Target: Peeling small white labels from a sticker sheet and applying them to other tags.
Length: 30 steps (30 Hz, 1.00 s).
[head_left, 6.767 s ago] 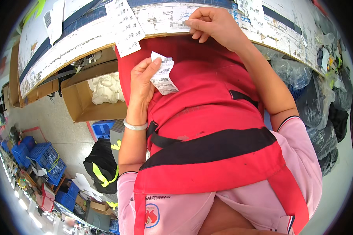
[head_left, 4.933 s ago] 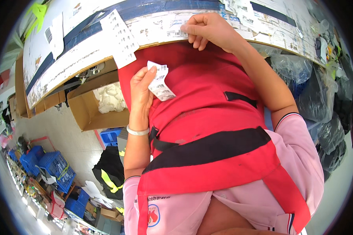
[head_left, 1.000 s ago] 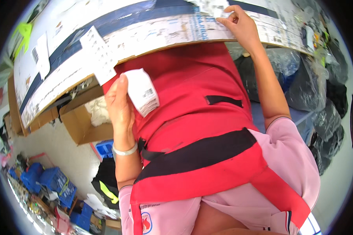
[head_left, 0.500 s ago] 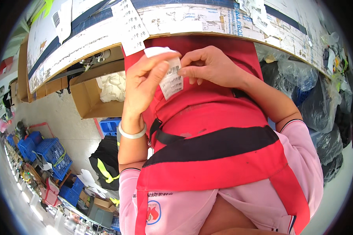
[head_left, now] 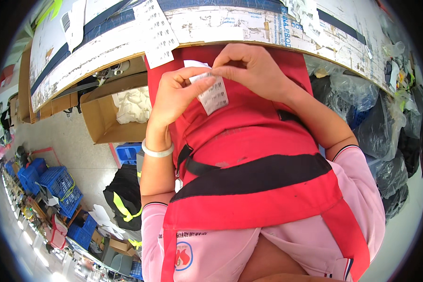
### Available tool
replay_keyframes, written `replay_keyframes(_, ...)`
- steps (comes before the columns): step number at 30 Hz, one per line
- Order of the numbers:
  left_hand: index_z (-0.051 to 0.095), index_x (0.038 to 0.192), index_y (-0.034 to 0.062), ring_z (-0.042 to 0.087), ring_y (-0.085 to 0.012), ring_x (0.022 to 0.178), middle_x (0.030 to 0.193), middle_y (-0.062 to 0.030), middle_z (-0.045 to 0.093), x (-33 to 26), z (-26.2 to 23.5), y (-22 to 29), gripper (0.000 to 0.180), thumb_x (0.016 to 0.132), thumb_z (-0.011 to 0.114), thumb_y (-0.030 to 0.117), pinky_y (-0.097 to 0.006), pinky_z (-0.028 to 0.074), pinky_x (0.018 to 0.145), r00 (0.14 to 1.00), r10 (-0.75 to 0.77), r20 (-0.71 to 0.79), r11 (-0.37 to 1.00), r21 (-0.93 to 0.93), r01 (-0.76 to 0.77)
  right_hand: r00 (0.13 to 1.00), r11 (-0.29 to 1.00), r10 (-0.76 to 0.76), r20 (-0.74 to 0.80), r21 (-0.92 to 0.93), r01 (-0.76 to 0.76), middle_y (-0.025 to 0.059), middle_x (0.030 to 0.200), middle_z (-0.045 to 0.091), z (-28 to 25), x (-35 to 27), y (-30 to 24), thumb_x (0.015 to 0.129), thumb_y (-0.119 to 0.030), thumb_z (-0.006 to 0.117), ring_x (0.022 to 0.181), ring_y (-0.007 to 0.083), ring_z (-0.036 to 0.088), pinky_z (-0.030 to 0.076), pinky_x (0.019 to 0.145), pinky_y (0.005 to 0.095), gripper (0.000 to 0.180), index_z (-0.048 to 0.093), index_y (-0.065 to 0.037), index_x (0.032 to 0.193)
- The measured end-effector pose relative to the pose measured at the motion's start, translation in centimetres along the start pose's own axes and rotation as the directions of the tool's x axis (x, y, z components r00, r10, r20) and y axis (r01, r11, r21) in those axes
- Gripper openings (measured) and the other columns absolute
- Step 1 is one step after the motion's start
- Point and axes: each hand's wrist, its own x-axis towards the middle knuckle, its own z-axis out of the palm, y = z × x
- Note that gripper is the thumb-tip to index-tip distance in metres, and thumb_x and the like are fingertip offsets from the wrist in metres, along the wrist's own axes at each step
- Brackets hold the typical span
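Observation:
My left hand (head_left: pixel 176 96) and my right hand (head_left: pixel 251 68) meet in front of my chest, just below the edge of a worktable (head_left: pixel 103 47). Together they pinch a small white printed label strip (head_left: pixel 212 94) at its top end. The strip hangs down over my red apron (head_left: pixel 249 155). A pale bracelet (head_left: pixel 156 151) circles my left wrist. Several other printed labels (head_left: pixel 157 30) lie stuck on the tabletop above.
An open cardboard box (head_left: pixel 115 110) with white material sits under the table at left. Blue plastic crates (head_left: pixel 56 181) and a black bag with a yellow stripe (head_left: pixel 122 197) are on the floor. Dark plastic-wrapped bundles (head_left: pixel 376 127) are piled at right.
My right hand has come down from the tabletop to the label strip that my left hand held alone; both hands now grip it together near my chest.

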Motion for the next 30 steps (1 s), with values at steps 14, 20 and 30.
replay_keyframes(14,0.068,0.099,-0.0029,0.056,-0.0076,0.063,0.082,-0.0061,0.066,1.8,-1.0,-4.4,0.047,0.098,0.046,0.039,-0.019,0.043,0.055,0.99,-0.088,-0.108,0.992,-0.098,0.077,0.895,0.906,0.424,-0.139,0.061,-0.42,0.0023,0.074,0.063,-5.2,4.2,2.0,0.087,-0.022,0.064,0.062,0.0075,0.06,0.048,0.052,0.0194,0.019,0.064,-0.003,0.089)
replay_keyframes(20,0.067,0.1,-0.0039,0.058,-0.0087,0.065,0.082,-0.0077,0.067,1.7,-0.8,-4.2,0.048,0.099,0.043,0.038,-0.019,0.045,0.056,0.987,-0.109,-0.115,0.982,-0.168,0.088,0.89,0.898,0.441,-0.115,0.061,-0.437,0.003,0.074,0.064,-5.0,4.6,2.7,0.086,-0.023,0.065,0.062,0.008,0.061,0.049,0.052,0.0192,0.02,0.064,-0.003,0.087)
replay_keyframes(30,0.066,0.1,-0.0048,0.06,-0.0093,0.067,0.084,-0.0089,0.067,1.7,-0.8,-4.1,0.05,0.099,0.043,0.039,-0.019,0.046,0.058,0.988,-0.098,-0.118,0.985,-0.155,0.079,0.895,0.903,0.43,-0.115,0.056,-0.426,0.0033,0.072,0.063,-4.9,4.7,2.9,0.086,-0.023,0.065,0.06,0.008,0.06,0.049,0.052,0.0191,0.02,0.063,-0.003,0.085)
